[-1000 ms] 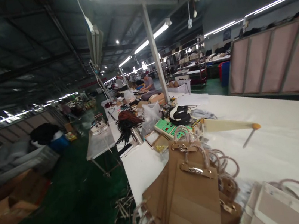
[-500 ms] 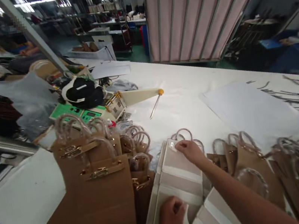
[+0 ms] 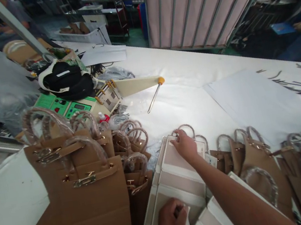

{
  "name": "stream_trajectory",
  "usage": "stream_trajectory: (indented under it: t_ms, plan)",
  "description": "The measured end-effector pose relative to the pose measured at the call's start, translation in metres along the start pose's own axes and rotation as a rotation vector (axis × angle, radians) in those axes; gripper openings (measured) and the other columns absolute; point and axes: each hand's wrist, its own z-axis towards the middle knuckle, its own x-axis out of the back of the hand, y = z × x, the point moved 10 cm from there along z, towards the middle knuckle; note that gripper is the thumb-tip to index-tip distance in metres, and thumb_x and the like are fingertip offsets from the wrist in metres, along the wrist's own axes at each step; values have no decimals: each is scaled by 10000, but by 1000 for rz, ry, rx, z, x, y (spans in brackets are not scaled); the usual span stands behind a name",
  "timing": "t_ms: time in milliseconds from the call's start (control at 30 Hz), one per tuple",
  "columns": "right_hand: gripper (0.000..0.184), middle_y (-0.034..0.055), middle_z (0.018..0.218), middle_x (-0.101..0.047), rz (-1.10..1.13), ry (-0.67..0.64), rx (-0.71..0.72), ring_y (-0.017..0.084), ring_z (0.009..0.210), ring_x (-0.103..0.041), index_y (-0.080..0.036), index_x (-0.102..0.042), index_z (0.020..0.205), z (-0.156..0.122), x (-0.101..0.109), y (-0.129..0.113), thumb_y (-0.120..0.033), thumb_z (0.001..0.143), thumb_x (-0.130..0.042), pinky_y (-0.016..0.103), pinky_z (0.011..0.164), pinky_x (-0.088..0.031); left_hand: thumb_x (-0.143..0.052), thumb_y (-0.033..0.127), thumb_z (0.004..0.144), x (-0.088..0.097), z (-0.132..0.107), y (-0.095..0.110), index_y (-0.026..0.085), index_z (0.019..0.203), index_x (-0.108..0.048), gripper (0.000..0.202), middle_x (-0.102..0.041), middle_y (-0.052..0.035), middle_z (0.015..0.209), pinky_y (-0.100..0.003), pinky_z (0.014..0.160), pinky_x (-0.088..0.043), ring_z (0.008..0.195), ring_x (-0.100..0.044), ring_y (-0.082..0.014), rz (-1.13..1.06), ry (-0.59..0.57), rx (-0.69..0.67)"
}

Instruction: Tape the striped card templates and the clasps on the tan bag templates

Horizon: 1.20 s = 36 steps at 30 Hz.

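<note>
Right hand (image 3: 185, 147) is shifting up the pale panel (image 3: 171, 159), left hand (image 3: 168, 220) curling, grips unclear; its likely-stiff edges are inviting holds.

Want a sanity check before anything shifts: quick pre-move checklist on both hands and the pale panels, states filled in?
1. Right hand at the far end of the pale panels: ok.
2. Left hand at their near part: ok.
3. Left hand's grip firm: cannot tell, fingers curled.
4. Panel edges squared up: not ok, staggered.
5. Metal rod apart from both hands: ok.
</note>
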Motion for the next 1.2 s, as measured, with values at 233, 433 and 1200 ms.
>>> stream_trajectory:
  t_ms: [233,433,1200]
  plan:
    - [283,19,869,-685,179,83,25,190,773,-617,-243,-668,1136,-5,22,-1,-381,899,-599,297,705,-422,-586,321,853,-1,-2,3,185,693,-615,212,-559,22,674,-248,653,-377,675,-533,-151,-17,7,-12]
    - [519,131,1133,-657,287,381,-35,273,1042,-596,-171,-619,1267,-69,67,80,-459,836,-602,398,931,-476,-590,423,869,-7,2,-2,181,728,-608,280,-539,20,686,-258,647,-369,683,-509,-162,-116,-65,-33]
    - [576,147,1251,-652,421,567,-313,305,1180,-586,-165,-615,1257,-309,118,202,-539,822,-564,431,1025,-470,-530,473,842,35,-1,60,210,806,-735,335,-611,-176,1404,-542,1129,-406,1309,-556,-346,401,103,-437]
